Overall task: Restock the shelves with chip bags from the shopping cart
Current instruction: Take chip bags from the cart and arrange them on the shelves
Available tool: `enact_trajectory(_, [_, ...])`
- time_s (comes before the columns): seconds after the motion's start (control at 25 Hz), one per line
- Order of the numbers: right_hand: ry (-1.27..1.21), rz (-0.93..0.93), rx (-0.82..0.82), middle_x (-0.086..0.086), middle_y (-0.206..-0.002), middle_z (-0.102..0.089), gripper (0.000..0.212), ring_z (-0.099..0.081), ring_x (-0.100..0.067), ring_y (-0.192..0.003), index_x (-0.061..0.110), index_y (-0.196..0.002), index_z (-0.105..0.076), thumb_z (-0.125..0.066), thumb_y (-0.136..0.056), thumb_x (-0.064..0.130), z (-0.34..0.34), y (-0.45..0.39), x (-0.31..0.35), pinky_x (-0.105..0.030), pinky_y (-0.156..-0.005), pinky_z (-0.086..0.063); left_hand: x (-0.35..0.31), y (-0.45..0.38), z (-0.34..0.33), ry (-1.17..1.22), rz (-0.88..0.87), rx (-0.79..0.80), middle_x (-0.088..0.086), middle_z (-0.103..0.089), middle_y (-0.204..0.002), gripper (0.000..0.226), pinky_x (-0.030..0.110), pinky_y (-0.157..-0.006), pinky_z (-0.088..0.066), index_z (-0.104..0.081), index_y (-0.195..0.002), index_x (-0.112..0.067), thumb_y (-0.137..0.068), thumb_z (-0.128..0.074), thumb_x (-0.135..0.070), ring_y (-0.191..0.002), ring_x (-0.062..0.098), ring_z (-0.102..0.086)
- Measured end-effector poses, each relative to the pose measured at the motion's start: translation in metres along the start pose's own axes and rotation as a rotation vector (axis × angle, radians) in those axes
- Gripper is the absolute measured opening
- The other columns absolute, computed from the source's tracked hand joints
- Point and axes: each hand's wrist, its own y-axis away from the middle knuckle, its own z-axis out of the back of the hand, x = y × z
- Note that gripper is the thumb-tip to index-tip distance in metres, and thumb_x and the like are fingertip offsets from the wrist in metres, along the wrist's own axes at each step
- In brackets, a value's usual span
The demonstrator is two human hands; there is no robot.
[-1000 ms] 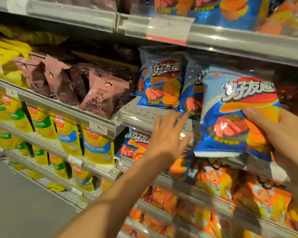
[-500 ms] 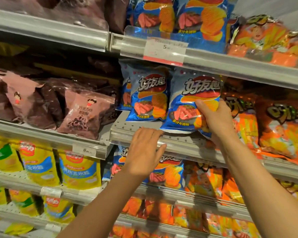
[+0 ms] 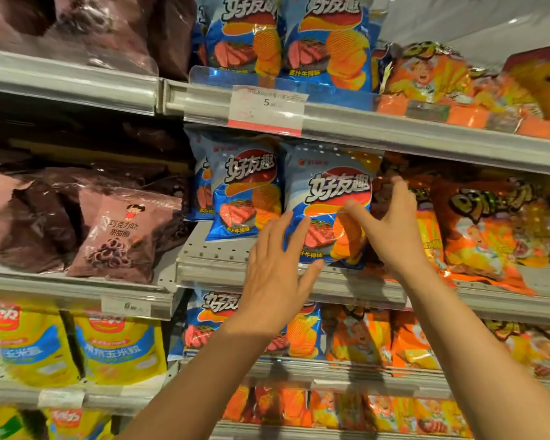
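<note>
A blue chip bag (image 3: 327, 188) with a steak picture stands upright on the middle shelf (image 3: 223, 262), right of another blue bag (image 3: 245, 188). My right hand (image 3: 391, 227) grips its right edge, thumb across the front and fingers behind. My left hand (image 3: 277, 277) has straight, spread fingers, and their tips touch the bag's lower left corner. The shopping cart is out of view.
More blue bags (image 3: 286, 36) stand on the shelf above, behind a price tag (image 3: 267, 109). Orange bags (image 3: 483, 230) crowd the right of the middle shelf, brown-pink bags (image 3: 121, 236) the left. Yellow bags (image 3: 118, 350) and further orange bags fill the lower shelves.
My right hand has carried the blue bag in onto the middle shelf beside the other blue bag. My left hand has risen from the shelf edge to the bag's lower left corner.
</note>
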Motion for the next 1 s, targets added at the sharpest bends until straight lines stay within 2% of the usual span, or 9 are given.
enact_trajectory(0.08, [0.145, 0.305, -0.131, -0.01, -0.131, -0.046, 0.058, -0.044, -0.017, -0.121, 0.013, -0.142, -0.048, -0.066, -0.094, 0.038, 0.003, 0.0, 0.005, -0.025, -0.101, -0.035, -0.007, -0.013, -0.007, 0.003, -0.105, 0.033, -0.004, -0.004, -0.169, 0.066, 0.044, -0.125, -0.015, -0.019, -0.161, -0.031, -0.103, -0.046, -0.049, -0.156, 0.017, 0.007])
enact_trajectory(0.16, [0.334, 0.528, -0.044, -0.016, -0.135, -0.051, 0.046, -0.045, -0.031, -0.13, 0.016, -0.139, -0.058, -0.061, -0.096, 0.034, 0.005, -0.002, 0.001, -0.033, -0.108, -0.035, -0.006, -0.018, -0.016, -0.05, -0.149, 0.116, -0.005, 0.004, -0.17, 0.069, 0.043, -0.127, -0.011, -0.015, -0.161, -0.033, -0.102, -0.045, -0.053, -0.155, 0.015, 0.017])
enact_trajectory(0.28, [0.541, 0.378, 0.305, -0.015, -0.158, -0.035, 0.06, -0.029, -0.034, -0.147, 0.027, -0.157, -0.034, -0.049, -0.102, 0.047, 0.001, -0.002, -0.014, -0.05, -0.118, -0.031, 0.009, -0.017, -0.021, -0.185, -0.216, 0.196, -0.007, 0.018, -0.169, 0.075, 0.043, -0.128, -0.006, -0.001, -0.161, -0.035, -0.102, -0.041, -0.058, -0.152, 0.016, 0.026])
enact_trajectory(0.4, [0.547, 0.316, 0.42, -0.01, -0.16, -0.032, 0.07, -0.027, -0.03, -0.148, 0.033, -0.159, -0.024, -0.049, -0.098, 0.058, 0.006, -0.008, -0.021, -0.047, -0.119, -0.03, 0.015, -0.014, -0.016, -0.209, -0.223, 0.228, -0.006, 0.02, -0.168, 0.076, 0.043, -0.128, -0.006, 0.002, -0.161, -0.034, -0.102, -0.039, -0.058, -0.152, 0.015, 0.028])
enact_trajectory(0.6, [0.458, 0.377, 0.257, -0.016, -0.136, -0.058, 0.063, -0.052, -0.036, -0.125, 0.019, -0.148, -0.047, -0.051, -0.096, 0.054, 0.02, -0.042, -0.004, -0.042, -0.104, -0.042, -0.01, -0.011, -0.018, -0.281, -0.324, 0.108, 0.006, -0.02, -0.168, 0.063, 0.049, -0.126, -0.013, -0.039, -0.154, -0.016, -0.1, -0.056, -0.042, -0.157, 0.029, -0.002])
enact_trajectory(0.72, [0.619, 0.359, 0.387, -0.015, -0.143, -0.055, 0.077, -0.049, -0.037, -0.131, 0.031, -0.155, -0.035, -0.051, -0.09, 0.069, 0.011, -0.056, -0.001, -0.046, -0.108, -0.041, -0.021, -0.012, -0.029, -0.377, -0.325, 0.223, 0.004, -0.008, -0.17, 0.072, 0.051, -0.126, -0.004, -0.017, -0.161, -0.018, -0.103, -0.044, -0.049, -0.156, 0.029, 0.009])
enact_trajectory(0.84, [0.635, 0.413, 0.369, -0.002, -0.166, -0.023, 0.085, -0.017, -0.031, -0.153, 0.043, -0.158, -0.021, -0.058, -0.086, 0.07, 0.002, -0.062, -0.004, -0.049, -0.123, -0.02, -0.014, -0.007, -0.037, -0.481, -0.288, 0.305, 0.001, 0.011, -0.17, 0.078, 0.05, -0.124, 0.01, 0.004, -0.162, -0.02, -0.104, -0.036, -0.053, -0.152, 0.027, 0.027])
enact_trajectory(0.92, [0.618, 0.413, 0.307, 0.001, -0.167, -0.02, 0.086, -0.013, -0.03, -0.154, 0.042, -0.157, -0.024, -0.062, -0.084, 0.068, -0.001, -0.062, -0.004, -0.05, -0.125, -0.016, -0.01, -0.001, -0.04, -0.489, -0.275, 0.335, 0.001, 0.013, -0.169, 0.078, 0.049, -0.123, 0.015, 0.006, -0.162, -0.019, -0.104, -0.037, -0.052, -0.15, 0.027, 0.03])
enact_trajectory(1.0, [0.63, 0.408, 0.278, -0.002, -0.165, -0.024, 0.086, -0.017, -0.032, -0.152, 0.04, -0.156, -0.028, -0.065, -0.083, 0.066, -0.005, -0.061, -0.003, -0.051, -0.123, -0.018, -0.012, 0.007, -0.041, -0.469, -0.277, 0.329, 0.004, -0.007, -0.17, 0.078, 0.051, -0.124, 0.005, -0.012, -0.162, -0.016, -0.101, -0.048, -0.048, -0.155, 0.028, 0.011])
